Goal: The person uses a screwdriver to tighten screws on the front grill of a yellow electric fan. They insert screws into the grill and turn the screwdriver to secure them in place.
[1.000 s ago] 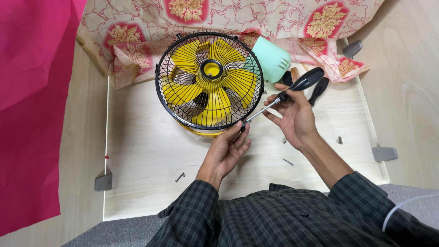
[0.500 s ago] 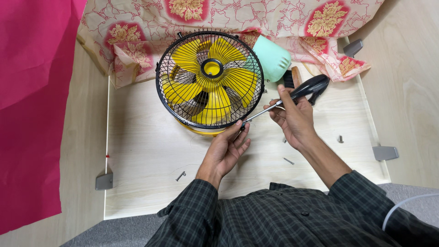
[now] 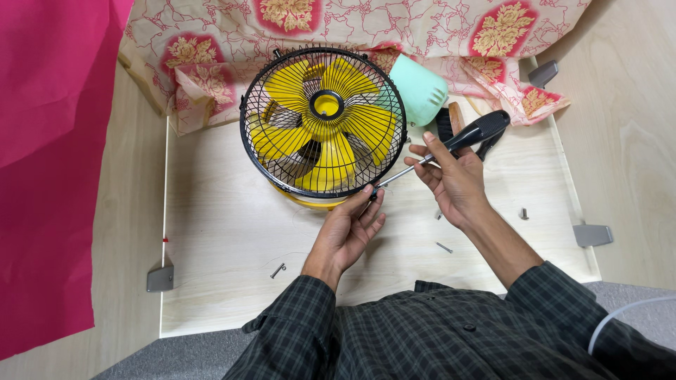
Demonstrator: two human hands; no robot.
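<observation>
— So, which step is it now?

— I judge it is work on a fastener at the lower rim of the black wire guard [image 3: 322,121] of the yellow table fan [image 3: 325,134], which stands at the back of the light wooden tray [image 3: 211,232]. The right hand [image 3: 454,179] holds the black-handled screwdriver [image 3: 451,144], its fingers closed around the handle and shaft. The left hand [image 3: 346,232] has its fingertips on the tip, at the rim; if it pinches a screw, I cannot tell.

— And what does the next move need?

— Probably the tip must sit square in the fastener while the guard is kept from turning.

— Anything in the way?

— Not really. Loose screws [image 3: 277,270] lie well apart, one more [image 3: 443,248] near the right wrist. A mint green cover [image 3: 417,88] and a second black tool [image 3: 486,146] lie behind the screwdriver, beside the floral cloth [image 3: 394,28].
</observation>
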